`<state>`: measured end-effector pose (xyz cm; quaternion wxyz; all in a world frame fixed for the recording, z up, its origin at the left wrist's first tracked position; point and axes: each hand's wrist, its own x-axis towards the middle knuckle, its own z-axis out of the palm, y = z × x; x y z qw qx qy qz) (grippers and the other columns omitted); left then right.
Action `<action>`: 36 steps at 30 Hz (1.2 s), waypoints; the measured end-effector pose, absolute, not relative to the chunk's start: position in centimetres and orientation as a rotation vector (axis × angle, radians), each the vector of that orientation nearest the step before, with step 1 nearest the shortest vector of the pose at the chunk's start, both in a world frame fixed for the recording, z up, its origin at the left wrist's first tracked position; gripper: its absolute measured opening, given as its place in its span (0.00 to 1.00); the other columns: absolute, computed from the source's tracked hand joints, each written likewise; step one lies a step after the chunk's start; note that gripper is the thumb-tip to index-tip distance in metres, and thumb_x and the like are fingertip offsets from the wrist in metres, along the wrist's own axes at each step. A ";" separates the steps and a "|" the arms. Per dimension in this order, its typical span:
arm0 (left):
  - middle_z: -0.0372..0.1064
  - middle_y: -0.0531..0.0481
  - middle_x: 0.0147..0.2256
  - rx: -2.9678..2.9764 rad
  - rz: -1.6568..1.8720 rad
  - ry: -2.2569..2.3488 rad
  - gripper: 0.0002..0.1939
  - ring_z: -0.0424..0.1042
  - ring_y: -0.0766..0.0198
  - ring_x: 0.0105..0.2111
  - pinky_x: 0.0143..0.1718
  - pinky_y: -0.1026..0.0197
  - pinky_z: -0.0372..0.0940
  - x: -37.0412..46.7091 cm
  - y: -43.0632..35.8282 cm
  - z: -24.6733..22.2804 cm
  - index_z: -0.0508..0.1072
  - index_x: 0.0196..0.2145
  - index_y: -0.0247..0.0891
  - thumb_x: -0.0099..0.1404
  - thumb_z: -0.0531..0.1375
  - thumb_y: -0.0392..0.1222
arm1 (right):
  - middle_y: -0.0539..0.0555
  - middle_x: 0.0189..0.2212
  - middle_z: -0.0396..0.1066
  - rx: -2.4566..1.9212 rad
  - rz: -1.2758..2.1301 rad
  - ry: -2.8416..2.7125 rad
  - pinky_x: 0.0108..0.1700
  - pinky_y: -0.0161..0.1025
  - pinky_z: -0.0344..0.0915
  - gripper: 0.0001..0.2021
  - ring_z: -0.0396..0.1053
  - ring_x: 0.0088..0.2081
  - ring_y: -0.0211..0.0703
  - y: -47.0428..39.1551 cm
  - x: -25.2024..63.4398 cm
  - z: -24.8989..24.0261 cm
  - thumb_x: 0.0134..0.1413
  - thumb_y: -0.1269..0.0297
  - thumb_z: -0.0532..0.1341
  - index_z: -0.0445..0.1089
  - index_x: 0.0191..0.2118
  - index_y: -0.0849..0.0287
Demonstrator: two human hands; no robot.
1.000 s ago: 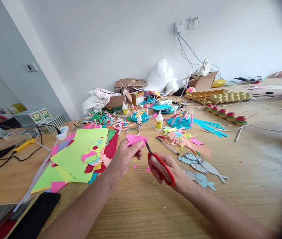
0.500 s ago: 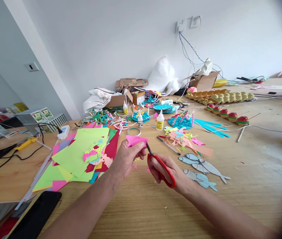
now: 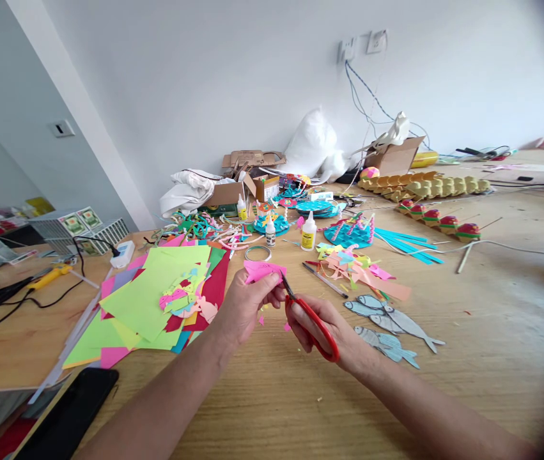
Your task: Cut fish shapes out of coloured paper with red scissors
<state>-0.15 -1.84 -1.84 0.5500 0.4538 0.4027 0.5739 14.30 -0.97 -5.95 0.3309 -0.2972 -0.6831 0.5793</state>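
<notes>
Between the thumb and fingers of my left hand (image 3: 251, 305) is a small piece of pink paper (image 3: 261, 271). My right hand (image 3: 318, 322) is wrapped round the red handles of a pair of scissors (image 3: 326, 338). The dark blades point up and left, with their tips at the right edge of the pink paper. Small pink scraps lie on the table under my hands. To the left, colourful paper sheets (image 3: 132, 303) carry a pile of small cut shapes (image 3: 183, 300). Grey-blue paper fish (image 3: 408, 326) lie to the right of my right hand.
Glue bottles (image 3: 308, 233) and a tape ring (image 3: 257, 253) stand or lie beyond my hands. A pen (image 3: 324, 280) is beside paper scraps (image 3: 355, 271). A black phone (image 3: 73, 412) lies front left; egg cartons (image 3: 444, 187) are back right.
</notes>
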 end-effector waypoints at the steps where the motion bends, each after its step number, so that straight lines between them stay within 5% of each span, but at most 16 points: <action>1: 0.68 0.53 0.19 1.074 1.357 0.950 0.06 0.66 0.70 0.20 0.23 0.66 0.61 -0.2 -1.8 -1.9 0.71 0.25 0.33 0.52 0.63 0.40 | 0.44 0.12 0.56 -0.783 1.519 -1.779 0.19 0.31 0.51 0.24 0.53 0.15 0.32 -0.9 14.3 -6.0 0.53 0.40 0.51 0.58 0.24 0.57; 36: 0.68 0.51 0.20 1.203 1.149 0.993 0.08 0.67 0.70 0.20 0.22 0.68 0.60 -2.1 -1.4 -0.9 0.73 0.24 0.32 0.50 0.63 0.42 | 0.42 0.12 0.53 -0.835 1.568 -1.814 0.17 0.30 0.50 0.19 0.51 0.14 0.31 -0.8 14.4 -5.5 0.51 0.45 0.53 0.57 0.23 0.57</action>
